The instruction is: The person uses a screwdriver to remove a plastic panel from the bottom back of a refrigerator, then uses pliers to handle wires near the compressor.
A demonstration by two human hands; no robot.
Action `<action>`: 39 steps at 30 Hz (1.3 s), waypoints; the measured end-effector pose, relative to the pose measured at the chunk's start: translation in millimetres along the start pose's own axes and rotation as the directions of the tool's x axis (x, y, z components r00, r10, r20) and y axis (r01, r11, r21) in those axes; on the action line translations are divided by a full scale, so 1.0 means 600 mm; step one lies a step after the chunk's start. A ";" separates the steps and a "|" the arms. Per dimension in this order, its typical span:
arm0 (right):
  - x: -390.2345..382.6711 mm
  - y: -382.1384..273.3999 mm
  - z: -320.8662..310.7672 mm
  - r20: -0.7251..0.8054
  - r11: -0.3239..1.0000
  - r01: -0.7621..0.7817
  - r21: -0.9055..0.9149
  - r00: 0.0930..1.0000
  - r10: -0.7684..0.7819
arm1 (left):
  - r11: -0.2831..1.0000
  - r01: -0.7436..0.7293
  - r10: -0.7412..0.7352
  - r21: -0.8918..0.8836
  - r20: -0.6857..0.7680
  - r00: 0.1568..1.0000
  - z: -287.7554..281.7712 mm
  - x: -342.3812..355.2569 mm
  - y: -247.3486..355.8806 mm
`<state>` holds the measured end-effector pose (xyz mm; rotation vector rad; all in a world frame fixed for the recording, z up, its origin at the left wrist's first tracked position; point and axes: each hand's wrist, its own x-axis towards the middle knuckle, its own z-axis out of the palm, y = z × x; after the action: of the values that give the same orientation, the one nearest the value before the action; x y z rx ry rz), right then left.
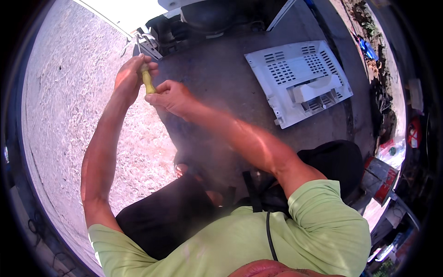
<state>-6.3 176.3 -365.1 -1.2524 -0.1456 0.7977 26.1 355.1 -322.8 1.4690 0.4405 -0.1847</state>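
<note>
A screwdriver with a yellow handle points away from me, its thin shaft reaching toward a white bracket-like part at the lower corner of a white appliance. My left hand is closed round the front of the handle, near the shaft. At the handle's rear end, the fingers of my right hand are pinched on it. Whether the tip touches a screw is too small to make out. Dark inner parts of the appliance show beside that corner.
On the dark floor to the right lies a white slotted panel with a raised box-shaped section. A grey and red box stands at the far right, near assorted clutter. Sunlit rough ground stretches along the left.
</note>
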 end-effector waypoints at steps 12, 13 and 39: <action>0.010 -0.008 -0.018 0.079 0.989 -0.097 0.115 0.993 0.088 | 1.000 0.007 -0.007 0.019 -0.022 1.000 0.014 0.014 0.009; 0.007 -0.011 -0.011 -0.044 0.996 -0.009 -0.090 0.999 0.005 | 0.999 0.008 -0.005 0.054 -0.040 0.999 0.015 0.013 0.013; 0.006 -0.011 -0.030 0.112 0.995 -0.038 0.089 0.993 0.028 | 1.000 0.004 -0.001 0.022 -0.131 0.991 0.016 0.039 0.022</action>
<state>8.2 163.6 -366.7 -1.1274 -0.1760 0.8936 53.9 350.5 -319.8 1.5079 0.5479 -0.0959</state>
